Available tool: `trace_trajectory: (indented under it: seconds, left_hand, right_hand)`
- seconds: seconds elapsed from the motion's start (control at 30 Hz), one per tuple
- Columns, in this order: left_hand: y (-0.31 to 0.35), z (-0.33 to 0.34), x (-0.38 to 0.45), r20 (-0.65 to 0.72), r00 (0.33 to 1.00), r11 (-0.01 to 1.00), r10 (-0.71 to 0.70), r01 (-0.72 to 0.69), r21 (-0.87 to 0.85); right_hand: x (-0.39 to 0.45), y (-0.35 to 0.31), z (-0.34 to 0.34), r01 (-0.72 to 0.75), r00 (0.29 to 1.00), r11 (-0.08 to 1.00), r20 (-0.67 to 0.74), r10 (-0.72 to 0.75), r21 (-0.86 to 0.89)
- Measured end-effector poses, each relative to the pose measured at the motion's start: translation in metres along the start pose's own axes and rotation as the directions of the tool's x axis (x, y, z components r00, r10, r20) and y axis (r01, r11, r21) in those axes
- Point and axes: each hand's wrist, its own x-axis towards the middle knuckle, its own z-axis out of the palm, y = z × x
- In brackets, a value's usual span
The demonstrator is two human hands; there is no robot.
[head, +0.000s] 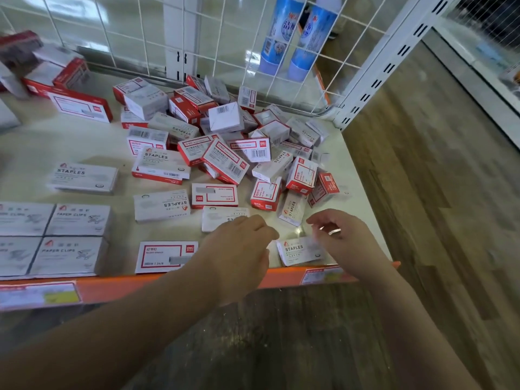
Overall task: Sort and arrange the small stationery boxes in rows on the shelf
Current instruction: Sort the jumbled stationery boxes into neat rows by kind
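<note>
A jumbled pile of small red-and-white stationery boxes [225, 136] covers the back right of the cream shelf [84, 142]. Grey PAPER CLIPS boxes [70, 240] stand in tidy rows at the front left. A red-framed staples box [166, 256] lies at the front edge. A white STAPLES box [298, 250] lies near the front right. My right hand [343, 237] hovers over its right end, fingers loosely curled and blurred, gripping nothing I can see. My left hand [239, 249] is just left of that box, partly covering another white box [219, 220], fingers bent downward and empty.
The shelf has an orange front lip [140, 285] with price labels. A white wire mesh [140, 38] backs it, with two blue bottles [295, 38] behind. A white slotted upright [380, 66] marks the right corner. More red boxes [56, 80] sit at the back left. Wooden floor lies to the right.
</note>
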Motion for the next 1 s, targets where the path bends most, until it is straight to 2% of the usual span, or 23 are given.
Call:
trace_trajectory:
  seconds: [0.1, 0.17, 0.37, 0.53, 0.67, 0.83, 1.0]
  left_hand:
    - [-0.009, -0.007, -0.009, -0.079, 0.995, 0.998, -0.055, 0.056, 0.006]
    - [-0.019, -0.012, -0.014, -0.133, 0.987, 0.996, -0.09, 0.093, 0.011]
    - [-0.035, -0.023, -0.029, -0.194, 0.97, 0.988, -0.148, 0.153, 0.011]
    - [-0.03, -0.019, -0.028, -0.15, 0.977, 0.989, -0.149, 0.15, -0.003]
    - [-0.025, -0.014, -0.025, -0.118, 0.985, 0.992, -0.128, 0.13, 0.009]
    - [-0.019, -0.01, -0.022, -0.068, 0.992, 0.994, -0.102, 0.104, 0.017]
    - [-0.02, -0.008, -0.02, -0.08, 0.993, 0.995, -0.088, 0.091, 0.028]
  right_hand:
    - [0.005, -0.01, 0.001, 0.025, 0.995, 0.999, -0.095, -0.027, -0.02]
    - [0.008, -0.017, 0.002, 0.039, 0.995, 0.999, -0.095, -0.041, -0.029]
    - [0.008, -0.022, 0.003, 0.019, 0.998, 0.988, 0.067, -0.009, -0.152]
    - [0.001, -0.003, 0.0, -0.015, 0.99, 0.975, 0.132, 0.045, -0.224]
    - [0.0, 0.007, -0.001, -0.064, 0.987, 0.984, 0.135, 0.087, -0.164]
    - [-0.001, 0.011, 0.002, -0.042, 0.987, 0.991, 0.147, 0.06, -0.128]
    - [0.001, 0.011, 0.002, -0.056, 0.985, 0.991, 0.155, 0.074, -0.12]
